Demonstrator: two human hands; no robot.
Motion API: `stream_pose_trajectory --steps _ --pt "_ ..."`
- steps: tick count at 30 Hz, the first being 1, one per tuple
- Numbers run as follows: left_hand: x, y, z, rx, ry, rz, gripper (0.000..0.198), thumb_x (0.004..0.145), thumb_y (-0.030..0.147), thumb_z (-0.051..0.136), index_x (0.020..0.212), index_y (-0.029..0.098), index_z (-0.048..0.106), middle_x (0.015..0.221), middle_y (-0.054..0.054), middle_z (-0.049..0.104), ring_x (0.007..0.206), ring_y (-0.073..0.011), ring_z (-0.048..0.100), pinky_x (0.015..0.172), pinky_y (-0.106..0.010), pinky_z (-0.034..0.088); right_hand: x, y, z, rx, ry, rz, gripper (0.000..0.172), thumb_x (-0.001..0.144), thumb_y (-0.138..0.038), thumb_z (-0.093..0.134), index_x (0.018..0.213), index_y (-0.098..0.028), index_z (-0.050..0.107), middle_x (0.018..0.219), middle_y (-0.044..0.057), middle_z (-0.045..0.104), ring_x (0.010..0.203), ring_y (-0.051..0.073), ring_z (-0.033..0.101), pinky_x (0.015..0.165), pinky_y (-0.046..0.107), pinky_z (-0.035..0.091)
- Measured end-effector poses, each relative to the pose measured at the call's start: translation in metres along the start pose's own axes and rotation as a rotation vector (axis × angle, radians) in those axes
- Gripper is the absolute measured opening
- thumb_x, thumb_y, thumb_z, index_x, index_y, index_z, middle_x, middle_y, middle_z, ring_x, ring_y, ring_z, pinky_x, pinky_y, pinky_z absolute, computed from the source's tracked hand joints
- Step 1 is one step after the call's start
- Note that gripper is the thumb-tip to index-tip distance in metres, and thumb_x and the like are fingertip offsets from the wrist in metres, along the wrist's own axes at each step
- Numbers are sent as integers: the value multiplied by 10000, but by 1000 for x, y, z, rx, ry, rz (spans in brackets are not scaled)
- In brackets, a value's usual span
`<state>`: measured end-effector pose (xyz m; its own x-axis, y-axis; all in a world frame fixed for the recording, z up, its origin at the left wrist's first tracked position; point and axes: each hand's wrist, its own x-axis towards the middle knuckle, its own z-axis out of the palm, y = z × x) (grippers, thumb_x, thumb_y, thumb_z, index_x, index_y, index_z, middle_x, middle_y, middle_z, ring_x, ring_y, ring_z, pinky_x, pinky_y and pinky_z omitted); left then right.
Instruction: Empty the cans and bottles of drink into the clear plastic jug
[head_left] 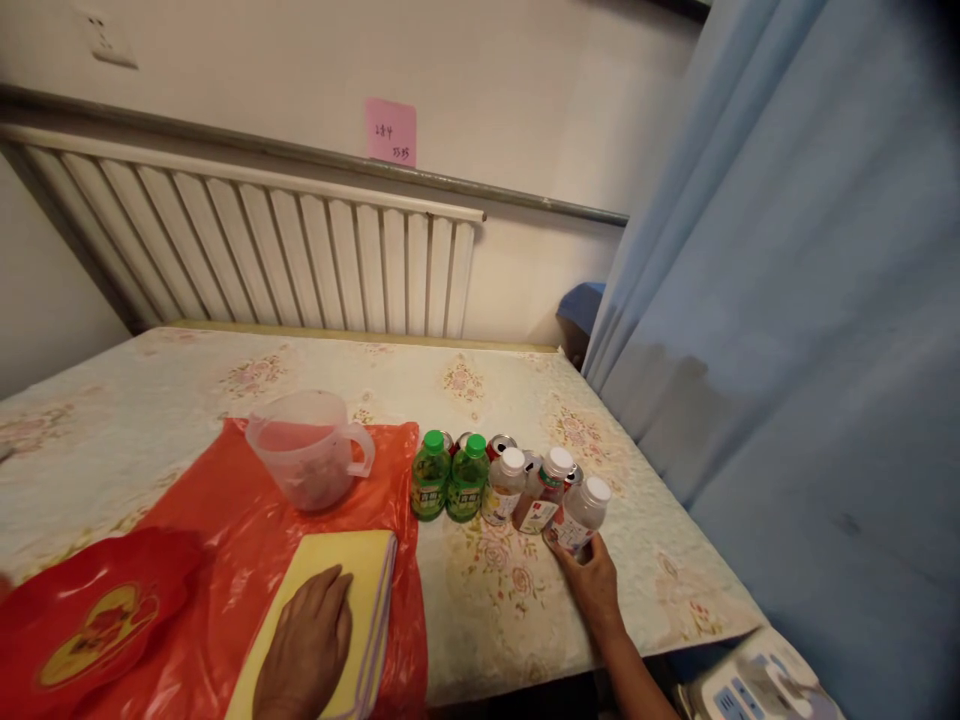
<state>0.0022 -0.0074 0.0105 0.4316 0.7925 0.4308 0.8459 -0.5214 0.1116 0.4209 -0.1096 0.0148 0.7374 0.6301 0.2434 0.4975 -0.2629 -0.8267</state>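
Observation:
My left hand [307, 640] lies flat on a folded yellow cloth [352, 560], its fingers extended. The cloth rests on a red plastic sheet [202, 500]. At the right end of a row of bottles, my right hand [592, 580] has its fingers around the lower part of a white-capped bottle [581, 515]. Beside it stand another white-capped bottle with brown contents [541, 495], a smaller one [503, 490] and two green bottles [430, 480], [468, 482] with green caps. Several cans [501, 446] are partly hidden behind the bottles.
A translucent pitcher [307, 460] stands on the red sheet, with a red tray [150, 590] at the left. The flowered tablecloth [465, 380] reaches toward a radiator [300, 250]. A blue curtain [750, 350] hangs at right, above a white device [757, 685].

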Motion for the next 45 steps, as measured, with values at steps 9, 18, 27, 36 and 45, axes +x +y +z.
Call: stream_pose_trajectory --steps 9,18,27,36,45 --pt "-3 5 -6 -19 34 -23 283 891 216 456 1119 173 617 1188 -112 633 1114 -269 569 956 -433 455 -3 2 3 23 1 21 567 629 -601 725 986 -177 605 912 89 708 788 247 632 701 330 488" --pt "-8 10 -8 -45 35 -76 287 889 156 440 1119 178 610 1186 -105 629 1145 -261 547 994 -429 432 -48 1 -7 68 226 204 720 715 -596 540 1244 -108 530 1059 166 679 957 311 651 902 431 475" --pt "-8 6 -18 -132 -136 -102 295 881 142 428 1116 201 596 1227 -93 599 1163 -250 515 1026 -425 396 -95 -125 53 268 -428 -122 341 776 -485 573 913 -188 668 764 58 701 639 222 647 614 321 520" --pt "-18 -13 -18 -199 -144 -19 376 884 174 450 1246 235 533 1330 -74 552 1250 -260 456 1075 -443 356 -66 -279 151 220 -416 -370 467 727 -387 579 1135 -161 611 1069 118 695 798 220 655 822 363 504" --pt "-21 -8 -20 -250 -153 -84 354 902 201 441 1243 244 529 1343 -51 542 1259 -251 445 1104 -427 320 -26 -315 217 148 -554 -337 277 726 -464 550 635 -205 587 495 -32 551 446 140 517 459 240 395"
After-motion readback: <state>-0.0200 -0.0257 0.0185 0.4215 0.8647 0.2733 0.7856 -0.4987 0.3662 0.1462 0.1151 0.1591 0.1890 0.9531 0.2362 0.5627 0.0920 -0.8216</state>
